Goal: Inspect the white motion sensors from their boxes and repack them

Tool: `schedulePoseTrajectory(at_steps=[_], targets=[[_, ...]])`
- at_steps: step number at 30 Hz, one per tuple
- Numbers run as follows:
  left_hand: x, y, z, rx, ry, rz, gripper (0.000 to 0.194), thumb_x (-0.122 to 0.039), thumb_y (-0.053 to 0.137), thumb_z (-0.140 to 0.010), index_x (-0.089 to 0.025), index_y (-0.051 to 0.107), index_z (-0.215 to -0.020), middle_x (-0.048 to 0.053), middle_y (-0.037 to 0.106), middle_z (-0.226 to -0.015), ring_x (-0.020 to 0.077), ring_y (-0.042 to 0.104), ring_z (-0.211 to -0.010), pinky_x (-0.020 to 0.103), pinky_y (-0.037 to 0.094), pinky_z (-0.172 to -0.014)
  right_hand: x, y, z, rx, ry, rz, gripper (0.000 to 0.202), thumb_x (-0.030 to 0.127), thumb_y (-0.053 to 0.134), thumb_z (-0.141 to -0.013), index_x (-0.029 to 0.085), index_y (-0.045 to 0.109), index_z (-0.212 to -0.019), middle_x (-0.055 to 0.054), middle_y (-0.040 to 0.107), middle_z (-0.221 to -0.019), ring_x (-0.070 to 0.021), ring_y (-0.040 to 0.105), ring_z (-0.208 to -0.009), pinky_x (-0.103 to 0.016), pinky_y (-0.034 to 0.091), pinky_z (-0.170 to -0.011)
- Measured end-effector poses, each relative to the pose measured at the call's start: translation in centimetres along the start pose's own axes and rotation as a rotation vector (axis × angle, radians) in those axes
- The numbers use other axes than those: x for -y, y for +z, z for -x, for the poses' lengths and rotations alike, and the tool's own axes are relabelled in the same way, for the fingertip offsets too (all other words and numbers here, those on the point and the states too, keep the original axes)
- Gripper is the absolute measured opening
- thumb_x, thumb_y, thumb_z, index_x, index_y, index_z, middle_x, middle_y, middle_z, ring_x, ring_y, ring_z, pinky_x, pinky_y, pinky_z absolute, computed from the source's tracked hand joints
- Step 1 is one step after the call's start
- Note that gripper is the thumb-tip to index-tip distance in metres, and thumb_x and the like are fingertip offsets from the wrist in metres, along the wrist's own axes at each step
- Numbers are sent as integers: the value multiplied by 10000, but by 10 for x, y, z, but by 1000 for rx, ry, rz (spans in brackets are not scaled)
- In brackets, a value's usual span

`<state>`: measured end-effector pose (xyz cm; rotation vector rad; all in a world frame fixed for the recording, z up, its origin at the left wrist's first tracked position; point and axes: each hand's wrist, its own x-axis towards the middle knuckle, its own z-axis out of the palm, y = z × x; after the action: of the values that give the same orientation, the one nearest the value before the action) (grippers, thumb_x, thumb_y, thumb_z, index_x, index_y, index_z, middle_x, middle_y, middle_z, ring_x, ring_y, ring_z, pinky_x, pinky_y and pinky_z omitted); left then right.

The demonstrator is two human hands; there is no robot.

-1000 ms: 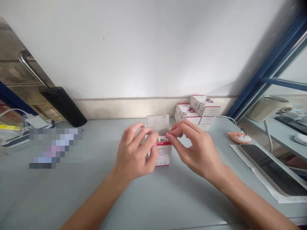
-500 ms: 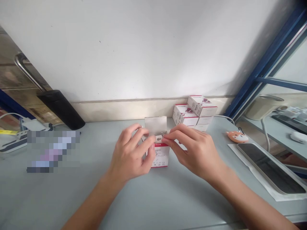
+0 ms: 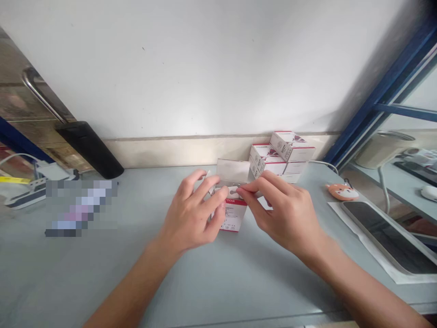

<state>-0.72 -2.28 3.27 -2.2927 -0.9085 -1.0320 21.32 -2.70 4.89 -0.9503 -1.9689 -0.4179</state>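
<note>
A small white and red cardboard box (image 3: 234, 217) stands upright on the grey table with its top undone. Its back lid flap (image 3: 233, 171) sticks up, showing the plain inner side. Against the box's left side and front corner is my left hand (image 3: 194, 214), fingers curved round it. My right hand (image 3: 285, 207) pinches at the front flap with the hanging hole (image 3: 234, 190), thumb and index finger together at its right end. My fingers hide parts of the box's left side and top, and its contents cannot be made out.
Several similar boxes (image 3: 287, 157) are stacked against the wall at the back right. To the right lie an orange animal-faced case (image 3: 343, 191) and a phone (image 3: 389, 237) on white paper. A black cylinder (image 3: 90, 150) leans at the left, near a power strip (image 3: 27, 193).
The front flap tilts further back, with my right fingertips still at its end. The view has shifted slightly, and the box's lid flap looks more upright and larger. Both hands stay at the box.
</note>
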Motion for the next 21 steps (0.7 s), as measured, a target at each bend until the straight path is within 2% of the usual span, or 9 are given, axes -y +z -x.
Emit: schedulePoseTrajectory(at_steps=[4,9,12,14,17,19,21], targets=[[0,1,3,36,-22,56,299,-66,565,-896,-230,611,-1143,75,690,-1221,331,467,-1276,456,502,-995,-2,0,0,-23,-44,39,202,222,629,-1036,211,689,-843,42,583,-679,-81,443,-514,-257,304,-482],[2,2,6,56,-64,88,307,-58,539,-922,-224,576,-1178,118,605,-1302,338,441,-1295,518,470,-1049,-2,-3,0,50,-111,-12,264,354,640,-1052,203,726,-853,6,646,-792,-82,483,-552,-262,347,-502],[0,4,6,74,-117,143,314,-60,509,-951,-242,550,-1204,119,554,-1359,326,437,-1312,543,458,-1077,-1,-3,0,85,-99,-42,181,327,629,-1054,217,740,-962,3,649,-845,-87,497,-576,-263,363,-505],[-3,6,6,43,-179,220,332,-71,496,-974,-260,526,-1247,123,481,-1423,312,428,-1356,552,453,-1109,0,-1,0,83,-41,-78,128,301,624,-1049,242,724,-1104,-13,646,-948,-93,526,-617,-260,383,-510],[-6,12,7,-85,-369,459,365,-151,539,-1001,-293,459,-1327,127,382,-1459,296,409,-1424,525,500,-1103,-2,4,0,36,135,-200,234,307,644,-1023,245,636,-1248,-64,600,-1139,-122,590,-736,-271,478,-573],[-7,15,8,-119,-520,697,428,-226,581,-1014,-325,381,-1379,117,420,-1432,265,515,-1337,463,571,-1006,-4,8,0,19,244,-339,220,324,640,-1019,236,596,-1217,-71,590,-1144,-152,619,-815,-302,545,-653],[-6,16,8,-69,-622,872,429,-285,594,-1031,-337,361,-1388,92,518,-1362,221,621,-1171,402,597,-918,-7,12,1,30,291,-449,117,329,609,-1035,245,608,-1116,-62,593,-1095,-183,635,-912,-336,581,-743]])
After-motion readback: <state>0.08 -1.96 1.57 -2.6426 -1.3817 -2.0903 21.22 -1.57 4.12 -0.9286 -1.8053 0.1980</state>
